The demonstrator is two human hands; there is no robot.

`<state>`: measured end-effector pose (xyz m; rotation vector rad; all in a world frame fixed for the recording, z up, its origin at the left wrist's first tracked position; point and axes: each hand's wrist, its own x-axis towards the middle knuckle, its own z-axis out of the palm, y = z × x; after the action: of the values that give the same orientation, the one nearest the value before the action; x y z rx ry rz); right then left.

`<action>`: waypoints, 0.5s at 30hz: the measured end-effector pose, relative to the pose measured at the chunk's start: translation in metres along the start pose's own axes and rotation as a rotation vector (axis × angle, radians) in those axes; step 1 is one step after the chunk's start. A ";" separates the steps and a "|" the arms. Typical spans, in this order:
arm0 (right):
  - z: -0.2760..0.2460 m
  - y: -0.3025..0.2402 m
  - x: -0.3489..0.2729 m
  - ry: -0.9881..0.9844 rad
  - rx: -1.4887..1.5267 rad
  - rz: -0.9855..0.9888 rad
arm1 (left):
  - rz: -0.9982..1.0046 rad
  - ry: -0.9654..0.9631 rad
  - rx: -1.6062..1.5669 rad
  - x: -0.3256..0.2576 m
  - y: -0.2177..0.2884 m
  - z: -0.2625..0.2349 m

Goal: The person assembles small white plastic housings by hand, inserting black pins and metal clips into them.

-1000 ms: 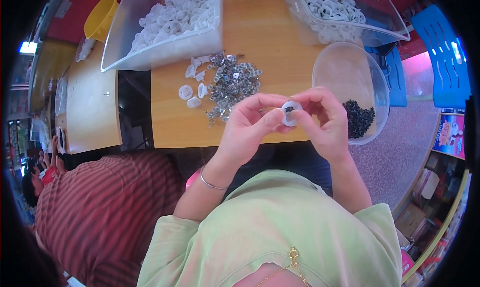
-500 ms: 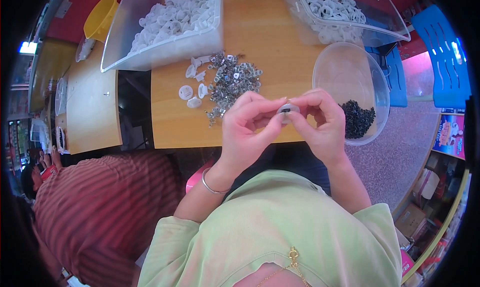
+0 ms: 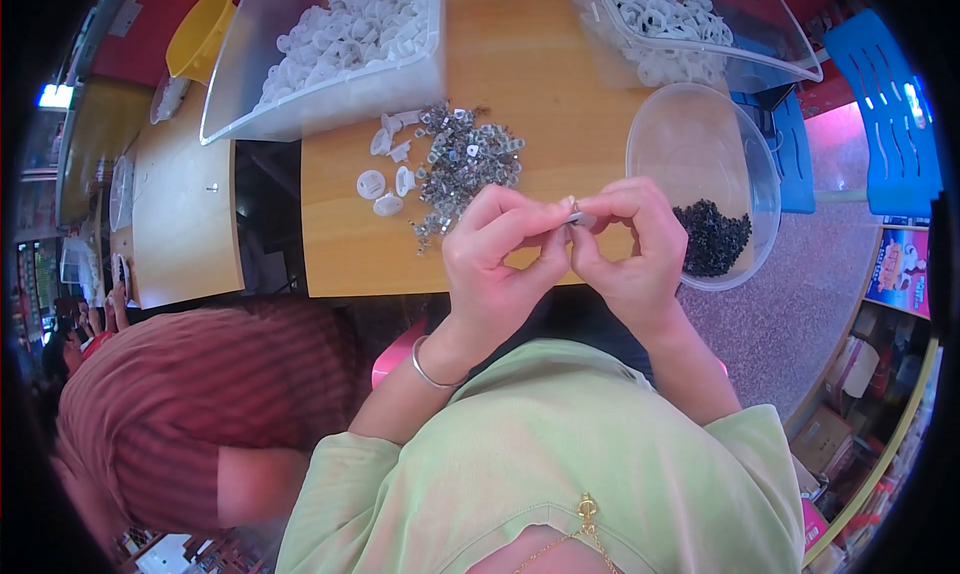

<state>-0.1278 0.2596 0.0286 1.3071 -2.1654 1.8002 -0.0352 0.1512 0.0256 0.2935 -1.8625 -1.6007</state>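
Between the fingertips of both hands, just over the table's near edge, is a small round white plastic piece (image 3: 581,219). My left hand (image 3: 500,264) pinches it from one side, and my right hand (image 3: 637,259) from the other. Seen nearly edge-on, the piece is mostly covered by fingers. Close behind my left hand lies a heap of small silvery metal parts (image 3: 468,164). Several loose white plastic pieces (image 3: 371,185) lie to its left. Beside my right hand, a round clear tub (image 3: 690,124) contains a pile of small black parts (image 3: 714,239).
A large clear bin (image 3: 330,119) of white pieces stands at the back left, another bin (image 3: 720,49) at the back right. A co-worker in a striped top (image 3: 200,404) sits close on my left. Blue chairs (image 3: 885,114) and shelves (image 3: 850,404) are at the right.
The white piece has tipped from showing its face, with a dark spot, to nearly edge-on; my fingertips have shifted around it. The co-worker on my left has moved, and a bare arm shows.
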 end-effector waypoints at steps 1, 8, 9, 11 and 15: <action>0.001 -0.001 0.000 0.015 0.002 0.000 | 0.053 0.012 0.051 0.000 -0.001 0.000; 0.005 -0.001 0.004 0.098 -0.037 -0.046 | 0.201 0.100 0.105 0.001 -0.008 -0.001; 0.005 -0.001 0.004 0.099 -0.037 -0.047 | 0.201 0.099 0.105 0.002 -0.008 -0.002; 0.004 0.000 0.005 0.098 -0.070 -0.117 | 0.251 0.101 0.185 0.002 -0.005 -0.002; 0.002 0.000 0.003 0.127 -0.122 -0.199 | 0.321 0.084 0.272 0.001 -0.003 -0.003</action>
<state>-0.1288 0.2557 0.0297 1.2922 -1.9685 1.6048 -0.0350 0.1476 0.0233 0.1639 -1.9483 -1.1079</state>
